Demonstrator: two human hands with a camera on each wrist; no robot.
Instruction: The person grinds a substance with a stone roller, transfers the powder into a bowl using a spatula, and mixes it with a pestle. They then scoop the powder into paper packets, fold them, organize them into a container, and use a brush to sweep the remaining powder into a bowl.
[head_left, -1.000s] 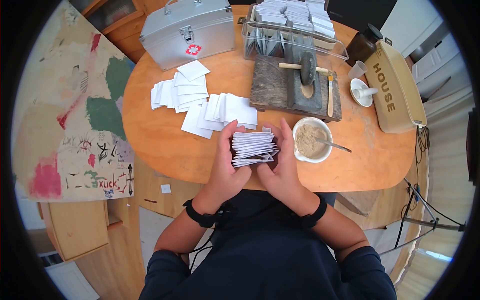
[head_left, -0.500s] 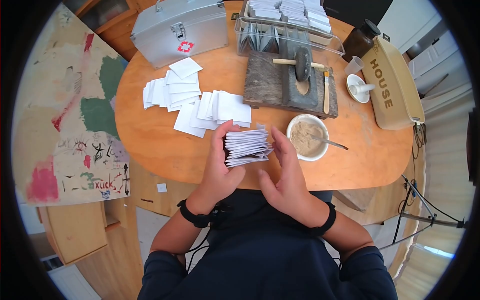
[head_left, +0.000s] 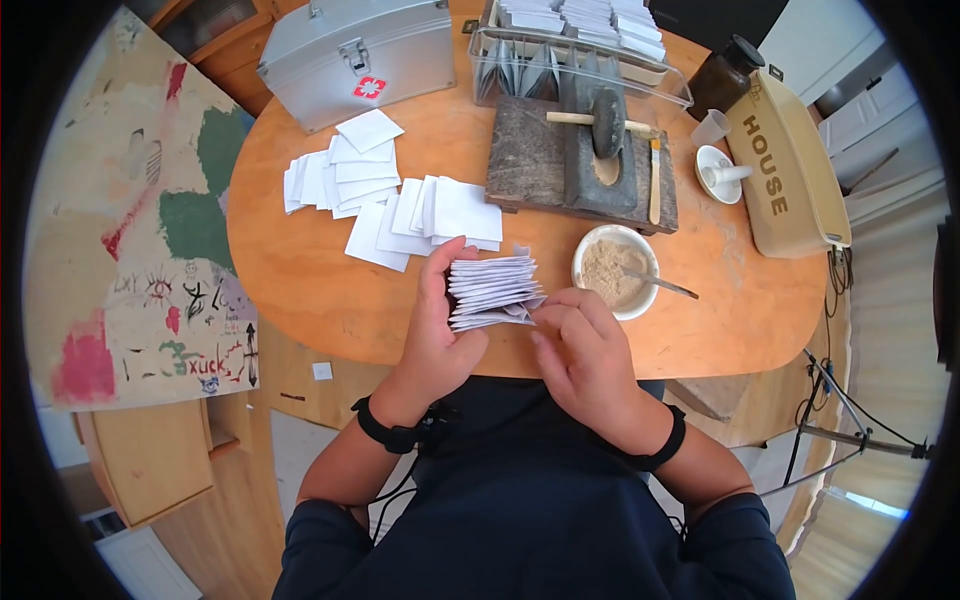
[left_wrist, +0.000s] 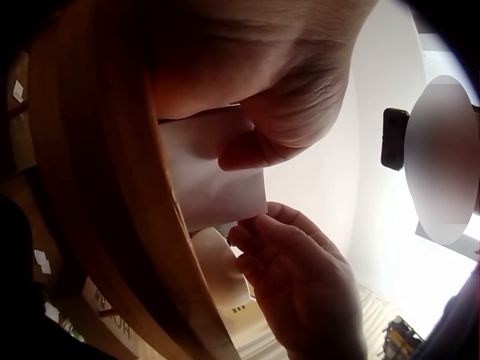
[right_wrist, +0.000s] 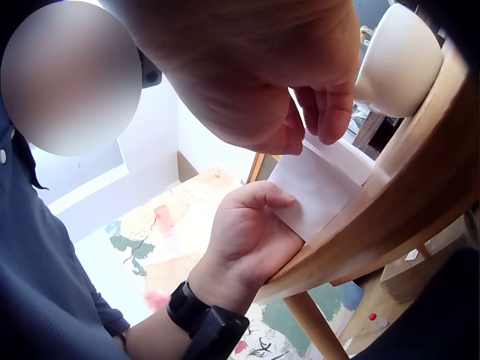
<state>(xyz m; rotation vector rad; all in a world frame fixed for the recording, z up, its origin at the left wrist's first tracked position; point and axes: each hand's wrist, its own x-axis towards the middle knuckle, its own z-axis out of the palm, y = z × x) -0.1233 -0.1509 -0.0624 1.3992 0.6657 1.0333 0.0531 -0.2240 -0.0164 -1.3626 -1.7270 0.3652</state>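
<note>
My left hand (head_left: 440, 335) holds a thick stack of white paper packets (head_left: 492, 285) above the table's near edge, its thumb on the near face and fingers around the left side. At the stack's lower right corner my right hand (head_left: 592, 350) pinches the edge of one packet (right_wrist: 311, 187) between thumb and fingertips. The right wrist view shows that packet's plain white face. More flat packets (head_left: 375, 180) lie overlapping on the table beyond the left hand. Right of the stack stands a white bowl (head_left: 654, 292) of beige powder (head_left: 605, 270) with a metal spoon (head_left: 675, 288) in it.
Behind the bowl sits a dark wooden board (head_left: 525, 150) with a stone grinding trough, a wheel on a wooden handle and a brush (head_left: 655, 180). A clear bin (head_left: 680, 95) of packets, a silver case (head_left: 350, 60) and a tan HOUSE box (head_left: 785, 170) stand at the back.
My right hand drew away from the stack's right side, then came back in to pinch a packet at the lower right corner. The left hand keeps its hold on the stack.
</note>
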